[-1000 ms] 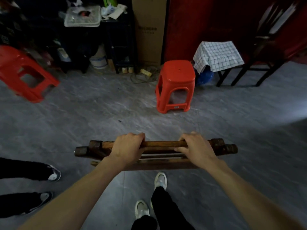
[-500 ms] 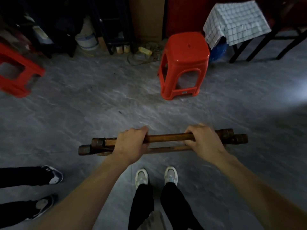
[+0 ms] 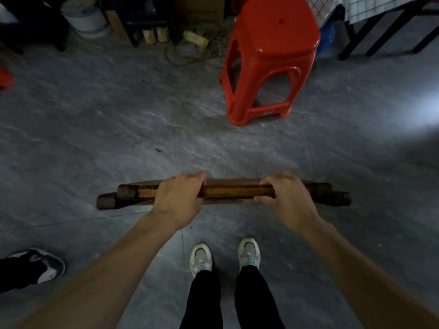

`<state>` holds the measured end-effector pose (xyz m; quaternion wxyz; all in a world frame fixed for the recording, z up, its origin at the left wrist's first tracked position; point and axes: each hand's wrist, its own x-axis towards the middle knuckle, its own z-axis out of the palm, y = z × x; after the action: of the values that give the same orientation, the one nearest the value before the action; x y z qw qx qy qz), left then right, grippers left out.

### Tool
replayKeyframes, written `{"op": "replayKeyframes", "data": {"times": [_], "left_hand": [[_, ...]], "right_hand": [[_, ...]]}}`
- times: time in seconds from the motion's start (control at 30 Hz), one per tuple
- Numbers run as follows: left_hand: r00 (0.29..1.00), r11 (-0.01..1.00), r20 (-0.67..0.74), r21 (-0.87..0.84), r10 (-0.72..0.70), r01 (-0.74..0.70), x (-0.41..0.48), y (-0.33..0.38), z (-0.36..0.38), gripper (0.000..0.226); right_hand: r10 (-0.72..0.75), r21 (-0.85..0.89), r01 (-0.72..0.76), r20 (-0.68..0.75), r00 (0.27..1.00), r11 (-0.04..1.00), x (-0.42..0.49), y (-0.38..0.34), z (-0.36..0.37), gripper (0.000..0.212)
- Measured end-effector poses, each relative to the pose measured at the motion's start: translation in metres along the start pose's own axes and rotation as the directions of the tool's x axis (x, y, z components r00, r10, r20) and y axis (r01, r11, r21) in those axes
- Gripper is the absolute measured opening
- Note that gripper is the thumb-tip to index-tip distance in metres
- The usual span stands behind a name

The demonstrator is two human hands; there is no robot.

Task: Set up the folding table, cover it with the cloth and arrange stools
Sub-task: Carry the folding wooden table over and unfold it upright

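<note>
Wooden and folded flat, the table (image 3: pixel 237 194) is lying level across my front, just beyond my shoes (image 3: pixel 201 257). I cannot tell whether its lower edge is touching the grey floor (image 3: pixel 114 119). My left hand (image 3: pixel 178 198) is curling over the top rail left of middle. My right hand (image 3: pixel 288 198) is wrapping the same rail right of middle, its fingers closed round the wood. Both dark ends of the table are sticking out past my hands.

A white bucket (image 3: pixel 88 20) is sitting far left among the clutter; I cannot tell what it is holding.

A red stool (image 3: pixel 273 43) is standing upright far and right of the table, well apart from it. Past it, at the far right edge, the checked cloth (image 3: pixel 370 8) is draping over dark legs (image 3: pixel 370 35). Bare floor is lying between table and stool and spreading out to the left. Someone else's shoe (image 3: pixel 46 267) is poking in at the near left edge.
</note>
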<state>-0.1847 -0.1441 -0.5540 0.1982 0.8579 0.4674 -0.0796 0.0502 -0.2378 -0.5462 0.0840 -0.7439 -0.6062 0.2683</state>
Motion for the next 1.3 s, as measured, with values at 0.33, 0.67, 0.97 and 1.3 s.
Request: {"op": "replayKeyframes", "data": {"times": [0.33, 0.67, 0.97, 1.3], "left_hand": [[0.996, 0.995, 0.035, -0.044, -0.083, 0.085, 0.010, -0.045, 0.041, 0.027], [0.996, 0.996, -0.027, -0.047, -0.081, 0.080, 0.025, -0.077, 0.028, 0.026], [0.995, 0.996, -0.062, -0.028, -0.081, 0.079, 0.051, -0.098, 0.015, 0.023], [0.997, 0.998, -0.061, -0.023, -0.055, 0.054, 0.094, -0.103, 0.011, 0.019]], "right_hand": [[-0.030, -0.024, 0.031, 0.043, 0.999, 0.999, 0.034, -0.010, 0.049, 0.017], [-0.088, -0.007, 0.088, 0.038, 0.995, 0.996, 0.075, -0.029, 0.051, 0.011], [-0.098, -0.008, 0.098, -0.033, 0.995, 0.995, 0.107, -0.044, 0.049, 0.013], [-0.053, -0.016, 0.053, -0.036, 0.998, 0.998, 0.147, -0.038, 0.042, 0.008]]}}
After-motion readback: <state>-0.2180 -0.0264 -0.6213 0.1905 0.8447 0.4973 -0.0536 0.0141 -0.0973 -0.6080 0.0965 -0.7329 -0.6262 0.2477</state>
